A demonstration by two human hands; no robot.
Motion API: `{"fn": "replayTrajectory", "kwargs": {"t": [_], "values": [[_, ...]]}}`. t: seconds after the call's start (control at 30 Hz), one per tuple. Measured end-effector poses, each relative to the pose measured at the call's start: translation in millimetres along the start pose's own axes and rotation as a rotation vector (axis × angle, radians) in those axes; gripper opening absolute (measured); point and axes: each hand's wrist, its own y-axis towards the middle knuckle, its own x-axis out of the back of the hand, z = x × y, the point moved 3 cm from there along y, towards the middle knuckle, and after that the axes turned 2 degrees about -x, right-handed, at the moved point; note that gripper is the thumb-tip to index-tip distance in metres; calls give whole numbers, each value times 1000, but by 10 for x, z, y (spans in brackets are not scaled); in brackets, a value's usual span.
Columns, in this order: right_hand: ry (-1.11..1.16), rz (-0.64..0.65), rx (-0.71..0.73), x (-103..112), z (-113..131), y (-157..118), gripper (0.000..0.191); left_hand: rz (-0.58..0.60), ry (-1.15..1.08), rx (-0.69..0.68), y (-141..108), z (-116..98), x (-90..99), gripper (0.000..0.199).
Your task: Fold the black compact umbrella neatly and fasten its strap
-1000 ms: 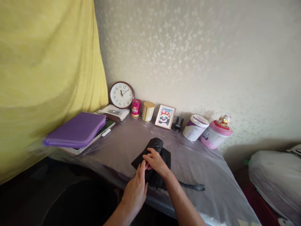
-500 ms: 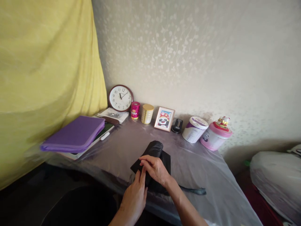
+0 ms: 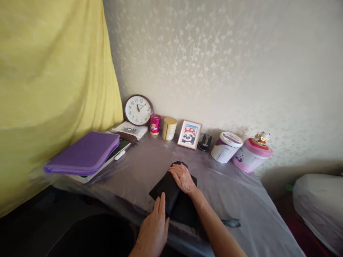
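A black piece of thin, shiny fabric (image 3: 164, 186) lies partly folded near the table's front edge, with a rounded bulge along its middle; I cannot tell its exact kind. My right hand (image 3: 182, 178) rests flat on the far end of that bulge, fingers stretched out. At the near left side, my left hand (image 3: 155, 223) touches the fabric with straight fingers, its thumb by the near end. A thin dark strip (image 3: 232, 223) lies on the table to the right of my right forearm, which hides part of the fabric.
A purple folder (image 3: 83, 150) lies on the left. Along the wall stand a clock (image 3: 138, 110), a pink can (image 3: 155, 125), a yellow-lidded can (image 3: 169, 129), a panda picture frame (image 3: 189, 134), a black stand (image 3: 204, 143), a white tub (image 3: 226, 148) and a pink-lidded tub (image 3: 252, 155).
My right hand has moved away from my left fingertips, forward and right onto the fabric's far end, and has flattened out. My left hand stays at the near side. The view has shifted slightly.
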Motion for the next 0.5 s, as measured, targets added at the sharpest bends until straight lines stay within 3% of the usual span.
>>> {"fn": "replayTrajectory", "kwargs": {"t": [0.13, 0.27, 0.37, 0.5], "values": [[24, -11, -114, -31, -262, 192, 28, 41, -2, 13, 9, -9, 36, 59], [91, -123, -412, 12, -496, 223, 23, 80, 5, 25, 9, -28, 83, 59], [92, -231, -566, 159, -637, 51, 25, 58, 8, 25, -4, -26, 92, 58], [158, -306, -738, 379, -768, -404, 25, -23, 27, -14, -22, -5, 63, 57]]}}
